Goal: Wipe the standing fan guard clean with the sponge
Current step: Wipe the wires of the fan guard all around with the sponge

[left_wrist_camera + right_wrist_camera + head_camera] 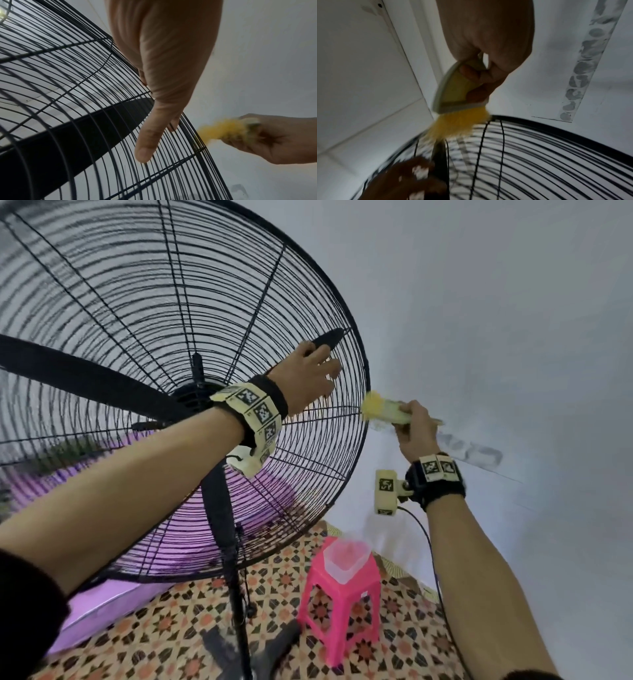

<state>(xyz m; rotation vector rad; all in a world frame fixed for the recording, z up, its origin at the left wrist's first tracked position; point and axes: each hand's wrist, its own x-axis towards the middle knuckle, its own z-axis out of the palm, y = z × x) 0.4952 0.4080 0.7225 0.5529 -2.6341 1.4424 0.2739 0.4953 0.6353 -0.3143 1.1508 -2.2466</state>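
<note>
The black wire fan guard (102, 285) fills the left of the head view, with a black blade (85, 378) behind it. My left hand (311, 374) grips the guard near its right rim, fingers hooked into the wires and thumb (147, 146) lying along them. My right hand (416, 426) holds a small pale-handled brush (387, 412), and no sponge is in sight. Its yellow bristles (458, 124) touch the guard's outer rim (522, 119) just right of the left hand. The bristles (217, 129) look blurred.
A white wall (479, 302) stands close behind the fan's right edge. Below, a pink stool (342, 594) carries a clear plastic tub (346, 556). The fan pole (236, 594) rises from patterned floor tiles (171, 628). A cable (435, 559) hangs from my right wrist.
</note>
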